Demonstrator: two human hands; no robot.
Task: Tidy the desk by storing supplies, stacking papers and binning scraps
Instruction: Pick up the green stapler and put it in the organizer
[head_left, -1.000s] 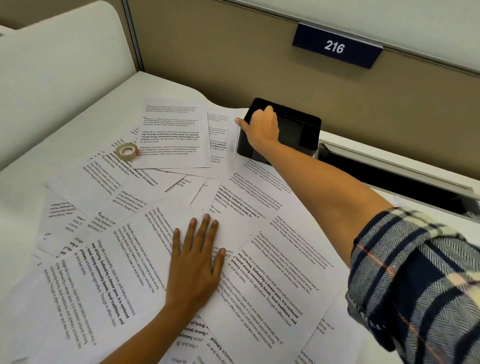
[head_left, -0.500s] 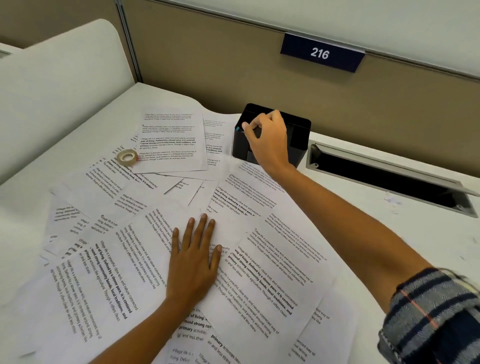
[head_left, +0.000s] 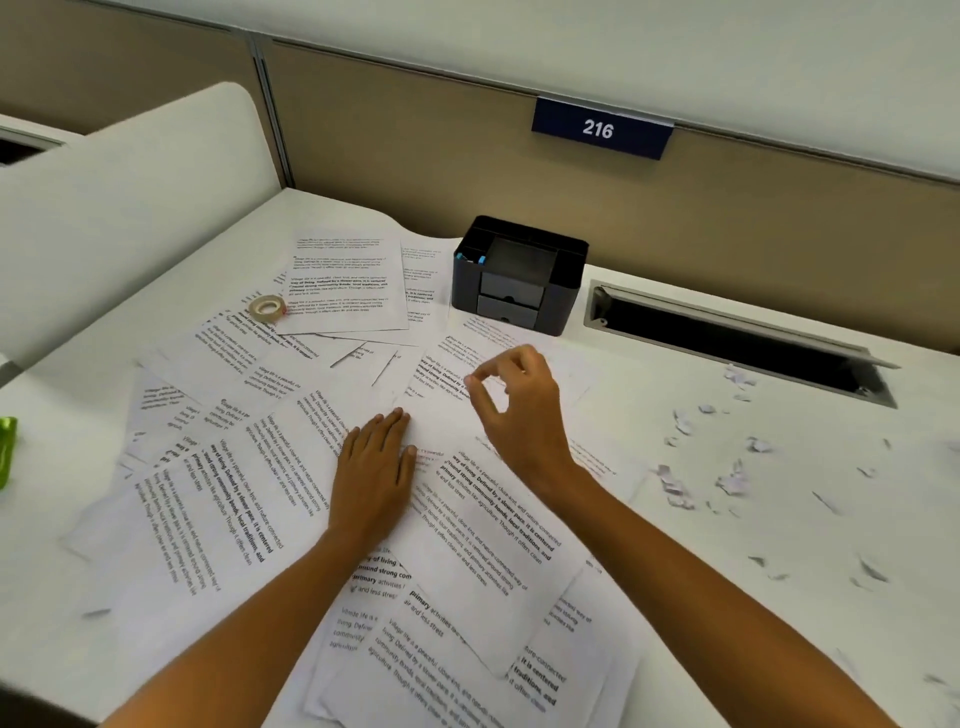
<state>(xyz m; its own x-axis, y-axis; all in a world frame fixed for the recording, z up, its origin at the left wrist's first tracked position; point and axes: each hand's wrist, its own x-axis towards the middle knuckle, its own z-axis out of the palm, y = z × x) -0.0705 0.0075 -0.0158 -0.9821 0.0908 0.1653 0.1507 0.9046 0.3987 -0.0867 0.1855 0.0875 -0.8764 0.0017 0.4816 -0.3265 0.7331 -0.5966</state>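
Observation:
Several printed sheets (head_left: 223, 519) lie scattered and overlapping across the white desk (head_left: 753, 597). My left hand (head_left: 374, 478) rests flat on them, fingers together. My right hand (head_left: 519, 410) hovers just above the sheets in front of the black desk organiser (head_left: 519, 280); thumb and forefinger are curled close together and nothing shows between them. A blue item (head_left: 480, 259) stands in the organiser's left compartment. A roll of tape (head_left: 267, 307) lies on the papers at the left. Small torn paper scraps (head_left: 727, 478) are strewn over the desk at the right.
A long cable slot (head_left: 737, 343) with its flap raised runs along the back right of the desk. A tan partition with a blue sign reading 216 (head_left: 600, 129) stands behind. A white divider (head_left: 130, 197) closes the left side. A green object (head_left: 6, 452) shows at the left edge.
My right hand has drawn back from the top of the organiser to above the papers. The left hand has stayed flat. The view has shifted, bringing the scraps into sight.

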